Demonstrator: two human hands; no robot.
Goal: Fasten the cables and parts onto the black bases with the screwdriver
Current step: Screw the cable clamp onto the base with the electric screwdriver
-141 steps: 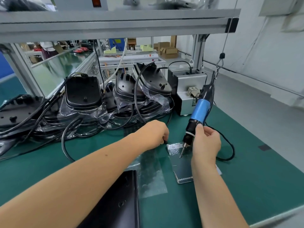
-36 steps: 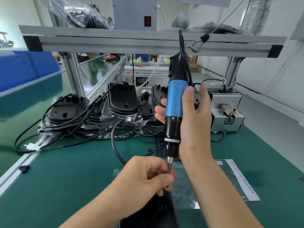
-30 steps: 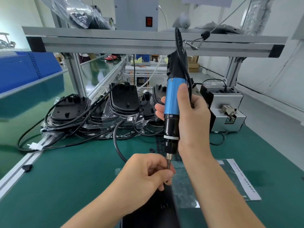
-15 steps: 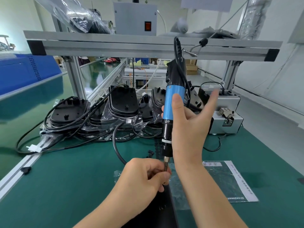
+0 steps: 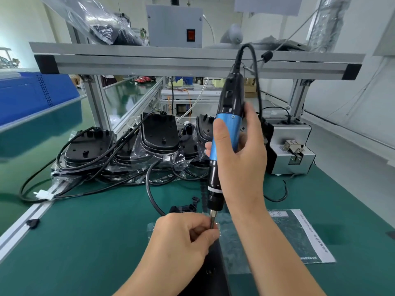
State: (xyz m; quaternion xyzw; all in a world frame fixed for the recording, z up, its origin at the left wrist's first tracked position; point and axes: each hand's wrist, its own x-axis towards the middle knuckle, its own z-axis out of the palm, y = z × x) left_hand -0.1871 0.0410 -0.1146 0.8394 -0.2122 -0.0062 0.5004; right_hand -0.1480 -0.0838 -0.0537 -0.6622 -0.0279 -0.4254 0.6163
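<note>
Mid-fastening: right hand (image 5: 239,167) wrapped round electric screwdriver (image 5: 224,137), left hand (image 5: 183,242) pinching bit tip over black base (image 5: 213,272). Bagged bases (image 5: 158,142) behind apparently pending.

Bright even light; sharp; wide-angle edge distortion.
</note>
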